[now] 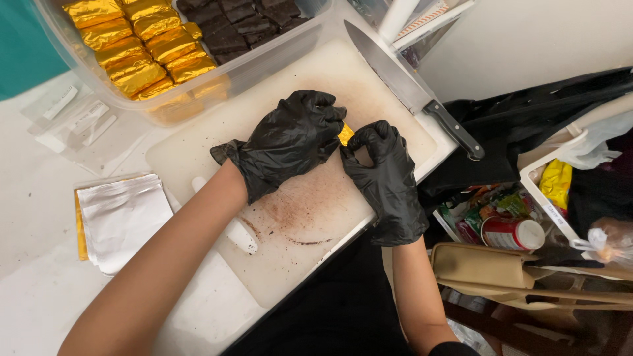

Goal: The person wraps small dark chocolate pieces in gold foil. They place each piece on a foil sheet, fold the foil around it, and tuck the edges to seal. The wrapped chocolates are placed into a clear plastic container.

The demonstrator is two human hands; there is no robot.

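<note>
My left hand and right hand, both gloved, pinch one gold-foil piece between them over the board; the tub already holds many wrapped bars; unwrapped dark ones and foil sheets remain, so I judge the wrapping partway through.

place: kitchen | signs: cutting board, chef's knife, tub of foil-wrapped sweets

Single head view, close above, looking steeply down at cutting board on table.
</note>
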